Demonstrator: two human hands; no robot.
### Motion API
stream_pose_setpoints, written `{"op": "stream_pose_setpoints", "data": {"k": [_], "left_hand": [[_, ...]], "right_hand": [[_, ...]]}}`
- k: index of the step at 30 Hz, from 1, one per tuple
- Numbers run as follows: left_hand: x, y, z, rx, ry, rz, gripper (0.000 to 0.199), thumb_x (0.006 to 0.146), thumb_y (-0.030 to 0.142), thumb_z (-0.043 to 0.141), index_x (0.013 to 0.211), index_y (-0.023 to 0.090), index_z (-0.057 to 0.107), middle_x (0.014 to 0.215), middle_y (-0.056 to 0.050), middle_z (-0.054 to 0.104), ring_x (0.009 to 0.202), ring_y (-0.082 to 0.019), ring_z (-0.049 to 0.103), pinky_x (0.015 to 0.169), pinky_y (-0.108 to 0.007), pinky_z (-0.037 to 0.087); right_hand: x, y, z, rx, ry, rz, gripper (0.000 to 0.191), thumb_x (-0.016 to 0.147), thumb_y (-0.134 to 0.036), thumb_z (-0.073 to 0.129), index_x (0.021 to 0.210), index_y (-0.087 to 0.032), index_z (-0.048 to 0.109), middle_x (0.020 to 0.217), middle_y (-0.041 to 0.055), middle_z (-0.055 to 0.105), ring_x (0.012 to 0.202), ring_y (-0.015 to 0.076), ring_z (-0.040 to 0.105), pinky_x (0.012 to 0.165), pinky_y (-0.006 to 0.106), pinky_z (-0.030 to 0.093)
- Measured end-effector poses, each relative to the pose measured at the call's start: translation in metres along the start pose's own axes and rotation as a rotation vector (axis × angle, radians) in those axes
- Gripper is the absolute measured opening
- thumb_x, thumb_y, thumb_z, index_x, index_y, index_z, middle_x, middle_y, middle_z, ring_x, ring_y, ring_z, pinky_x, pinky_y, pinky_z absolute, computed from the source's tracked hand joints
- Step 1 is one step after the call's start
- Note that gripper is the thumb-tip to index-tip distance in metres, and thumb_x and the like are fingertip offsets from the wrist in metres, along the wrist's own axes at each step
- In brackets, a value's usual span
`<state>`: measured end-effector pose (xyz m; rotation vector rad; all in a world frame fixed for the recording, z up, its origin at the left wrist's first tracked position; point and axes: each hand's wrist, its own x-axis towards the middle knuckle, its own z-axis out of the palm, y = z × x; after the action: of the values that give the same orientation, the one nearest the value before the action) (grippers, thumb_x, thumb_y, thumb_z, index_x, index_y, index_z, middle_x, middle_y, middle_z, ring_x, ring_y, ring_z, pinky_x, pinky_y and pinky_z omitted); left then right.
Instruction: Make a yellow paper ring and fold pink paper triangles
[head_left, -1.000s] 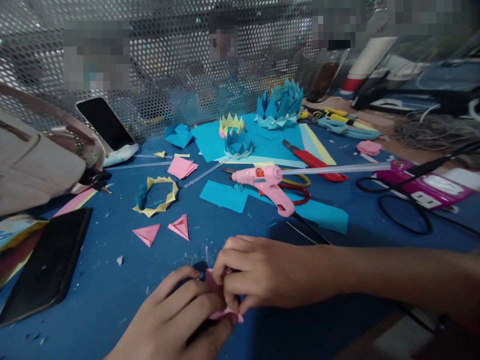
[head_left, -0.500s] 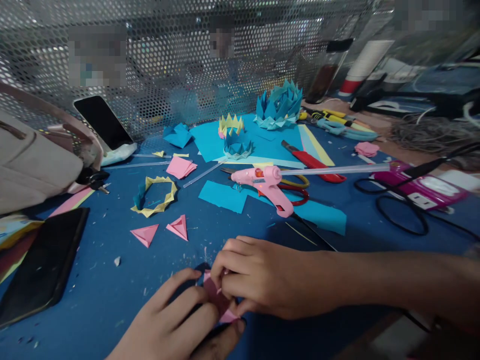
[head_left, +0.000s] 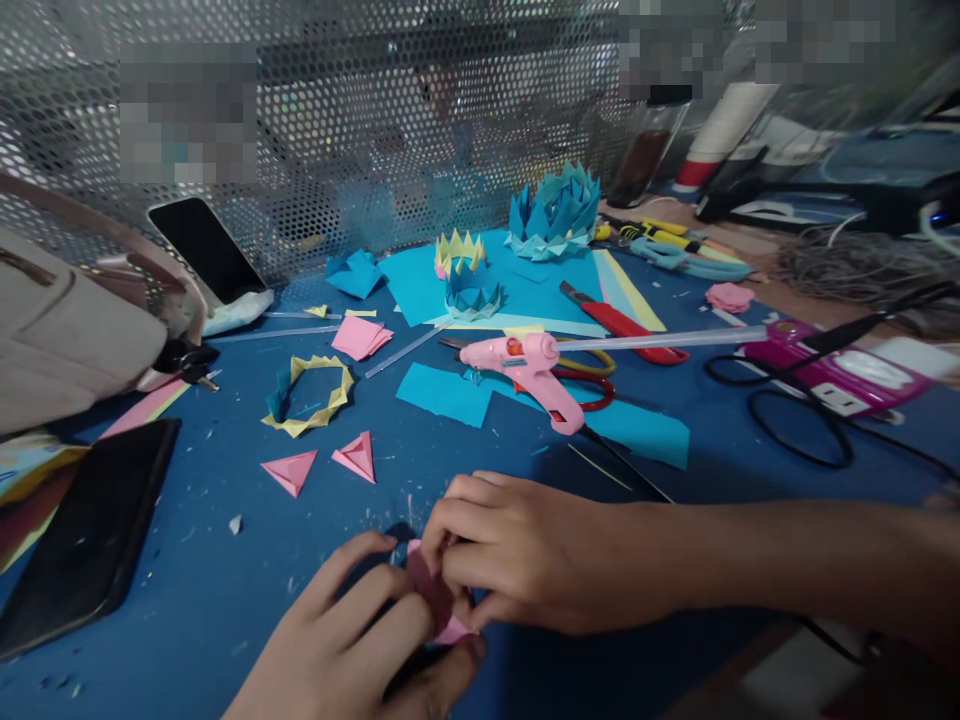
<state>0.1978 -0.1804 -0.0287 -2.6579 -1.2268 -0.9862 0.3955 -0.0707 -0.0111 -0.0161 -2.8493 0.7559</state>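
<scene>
Low on the blue table, my left hand [head_left: 367, 630] and my right hand [head_left: 517, 555] are both closed on one piece of pink paper [head_left: 427, 580]. The fingers cover much of it, so its fold is partly hidden. Just beyond them lie two folded pink paper triangles [head_left: 290, 471]. A ring of folded yellow paper pieces [head_left: 330, 405], with a blue part on its left side, sits farther off. Past my right hand rests a pink hot glue gun [head_left: 517, 352] with a clear glue stick [head_left: 660, 340] in its back. Pink paper squares [head_left: 362, 337] are stacked near the ring.
A blue paper lotus [head_left: 555, 215] and small paper crowns [head_left: 472, 295] stand at the back. Scissors [head_left: 600, 385], a red-handled cutter [head_left: 637, 335] and a magenta power strip [head_left: 832, 375] are to the right. Phones [head_left: 90, 530] and a bag [head_left: 67, 320] are on the left.
The view has shifted very slightly. Both hands stay on the pink paper with only small finger movement.
</scene>
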Motion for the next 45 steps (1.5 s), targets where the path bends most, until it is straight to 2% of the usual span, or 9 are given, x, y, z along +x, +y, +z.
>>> {"op": "stream_pose_setpoints", "data": {"k": [7, 11, 15, 25, 32, 34, 38, 41, 45], "left_hand": [[0.001, -0.005, -0.006, 0.093, -0.083, 0.14, 0.033, 0.103, 0.016, 0.046, 0.092, 0.026, 0.075, 0.075, 0.006, 0.068, 0.079, -0.011, 0.06, 0.118, -0.032, 0.026], [0.001, -0.005, -0.008, 0.105, -0.096, 0.145, 0.035, 0.103, 0.017, 0.044, 0.1, 0.03, 0.076, 0.077, 0.005, 0.069, 0.083, -0.013, 0.06, 0.118, -0.034, 0.025], [0.0, -0.005, -0.011, 0.107, -0.114, 0.152, 0.035, 0.104, 0.018, 0.043, 0.103, 0.031, 0.075, 0.077, 0.005, 0.069, 0.084, -0.013, 0.06, 0.118, -0.035, 0.025], [-0.001, -0.006, -0.01, 0.156, -0.09, 0.172, 0.033, 0.103, 0.017, 0.046, 0.104, 0.032, 0.075, 0.075, 0.006, 0.066, 0.082, -0.012, 0.059, 0.119, -0.035, 0.026], [-0.004, -0.007, -0.01, 0.152, -0.112, 0.174, 0.031, 0.102, 0.016, 0.046, 0.113, 0.03, 0.072, 0.084, 0.006, 0.068, 0.087, -0.012, 0.061, 0.118, -0.038, 0.027], [-0.004, -0.007, -0.007, 0.114, -0.071, 0.163, 0.031, 0.103, 0.015, 0.045, 0.111, 0.028, 0.073, 0.079, 0.005, 0.066, 0.083, -0.012, 0.06, 0.115, -0.037, 0.032], [0.0, -0.009, -0.005, -0.046, 0.096, 0.063, 0.037, 0.104, 0.014, 0.04, 0.085, 0.02, 0.072, 0.068, 0.004, 0.061, 0.069, -0.01, 0.057, 0.098, -0.03, 0.045], [0.006, -0.013, -0.015, -0.046, -0.067, 0.059, 0.034, 0.103, 0.012, 0.043, 0.083, 0.018, 0.069, 0.072, 0.003, 0.063, 0.069, -0.01, 0.058, 0.09, -0.029, 0.047], [0.009, -0.023, -0.027, 0.038, -0.138, 0.136, 0.032, 0.104, 0.016, 0.042, 0.088, 0.02, 0.069, 0.077, 0.002, 0.065, 0.08, -0.012, 0.061, 0.098, -0.032, 0.042]], "right_hand": [[0.0, 0.005, 0.0, 0.075, 0.027, -0.021, 0.01, 0.098, -0.022, 0.058, 0.099, -0.013, 0.063, 0.116, 0.0092, 0.061, 0.103, 0.019, 0.051, 0.096, 0.032, 0.041], [0.002, 0.006, -0.008, 0.164, 0.069, -0.018, 0.014, 0.1, -0.013, 0.05, 0.102, -0.011, 0.064, 0.108, 0.0093, 0.062, 0.1, 0.0171, 0.053, 0.094, 0.03, 0.042], [0.001, 0.007, -0.014, 0.201, 0.138, 0.024, 0.019, 0.101, -0.016, 0.048, 0.103, -0.013, 0.067, 0.106, 0.0079, 0.062, 0.096, 0.0161, 0.053, 0.088, 0.028, 0.042], [-0.01, 0.017, -0.016, -0.246, 0.155, -0.208, 0.022, 0.103, -0.037, 0.054, 0.098, -0.024, 0.071, 0.091, -0.0003, 0.066, 0.083, 0.0162, 0.048, 0.076, 0.034, 0.034], [-0.01, 0.018, -0.021, -0.288, 0.098, -0.181, 0.025, 0.104, -0.035, 0.05, 0.099, -0.02, 0.07, 0.085, 0.0003, 0.062, 0.077, 0.017, 0.044, 0.072, 0.035, 0.031], [-0.009, 0.017, -0.021, -0.298, 0.089, -0.133, 0.027, 0.105, -0.034, 0.048, 0.098, -0.02, 0.07, 0.084, 0.0011, 0.062, 0.076, 0.0175, 0.043, 0.07, 0.035, 0.031], [-0.007, 0.015, -0.016, -0.332, 0.119, -0.119, 0.024, 0.104, -0.03, 0.05, 0.094, -0.019, 0.069, 0.089, 0.0018, 0.064, 0.076, 0.0169, 0.046, 0.069, 0.034, 0.032], [-0.006, 0.014, -0.013, -0.323, 0.156, -0.208, 0.021, 0.103, -0.029, 0.052, 0.096, -0.019, 0.069, 0.101, 0.0014, 0.068, 0.084, 0.0158, 0.052, 0.072, 0.033, 0.036], [-0.007, 0.011, -0.01, -0.263, 0.162, -0.265, 0.022, 0.105, -0.025, 0.048, 0.102, -0.019, 0.069, 0.102, -0.0006, 0.072, 0.098, 0.0145, 0.057, 0.081, 0.031, 0.04]]}}
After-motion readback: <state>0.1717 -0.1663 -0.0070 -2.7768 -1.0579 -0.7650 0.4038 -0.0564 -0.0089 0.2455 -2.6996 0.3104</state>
